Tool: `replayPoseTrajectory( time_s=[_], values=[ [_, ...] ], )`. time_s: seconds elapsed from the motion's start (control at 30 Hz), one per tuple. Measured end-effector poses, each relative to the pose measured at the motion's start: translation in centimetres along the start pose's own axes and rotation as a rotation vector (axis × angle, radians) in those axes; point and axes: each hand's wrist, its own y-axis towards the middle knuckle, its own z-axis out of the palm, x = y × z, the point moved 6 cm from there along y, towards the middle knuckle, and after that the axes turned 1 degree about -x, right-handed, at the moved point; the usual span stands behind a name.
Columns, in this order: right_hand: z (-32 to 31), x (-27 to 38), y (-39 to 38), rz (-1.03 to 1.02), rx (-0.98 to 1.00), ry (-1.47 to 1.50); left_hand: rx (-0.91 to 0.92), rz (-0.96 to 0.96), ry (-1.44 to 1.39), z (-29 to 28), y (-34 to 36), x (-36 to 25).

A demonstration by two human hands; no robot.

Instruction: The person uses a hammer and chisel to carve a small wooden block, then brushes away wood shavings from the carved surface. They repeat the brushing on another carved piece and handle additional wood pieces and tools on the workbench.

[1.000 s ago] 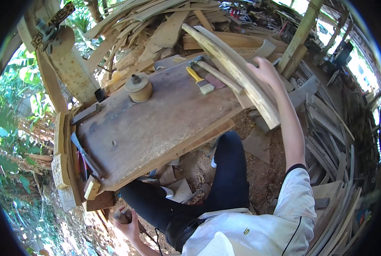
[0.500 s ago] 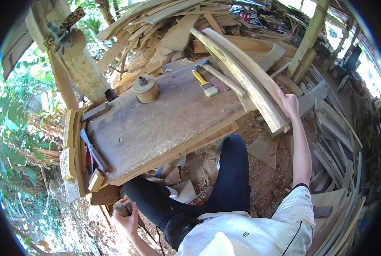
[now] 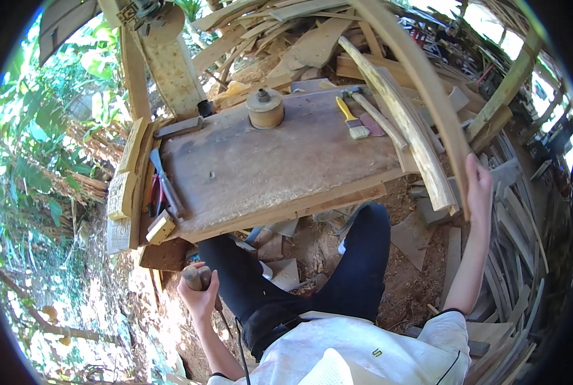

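My right hand [image 3: 480, 183] is closed around the near end of a long, thin, curved wooden plank [image 3: 432, 77], which is tilted up and runs out past the top of the view. Beneath it, a second curved piece of wood with a rough pale edge [image 3: 405, 125] rests across the right end of the workbench [image 3: 254, 173]. Low beside my left thigh, my left hand [image 3: 200, 295] grips a wooden-handled tool [image 3: 195, 277]. Two rounded wooden ends show above the fingers; the tool's dark lower part is mostly hidden.
On the bench are a round wooden block with a metal fitting [image 3: 265, 109], a yellow-handled brush [image 3: 352, 120], a hammer [image 3: 377, 117] and a chisel-like tool [image 3: 166, 185]. Wood offcuts [image 3: 312, 48] are heaped behind. Long strips [image 3: 517, 218] lie at right; a post [image 3: 507, 86] stands there.
My right hand has lifted the curved plank up and away from the other curved piece. My left hand still holds the tool. The whole view has shifted, moving the bench rightward and upward.
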Motion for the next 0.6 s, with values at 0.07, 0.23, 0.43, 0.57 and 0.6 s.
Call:
replayPoseTrajectory(
  time_s=[0.07,0.23,0.43,0.57,0.6],
  values=[
    [3.4,2.0,-3.7,-0.035,0.125,0.011,0.018,0.023,0.020,0.1,0.1,-0.8],
    [13.7,1.6,-12.3,0.027,0.542,0.191,0.021,-0.015,0.087,-0.8,-0.3,-0.4],
    [19.9,0.7,-18.5,0.092,0.596,0.326,0.008,-0.070,0.111,-1.8,-1.1,-0.3],
    [21.0,0.9,-20.0,0.109,0.602,0.320,-0.017,-0.046,0.140,-2.2,-1.1,1.1],
    [21.0,1.5,-20.2,0.112,0.597,0.322,-0.016,-0.052,0.132,-2.0,-0.9,1.5]
  ],
)
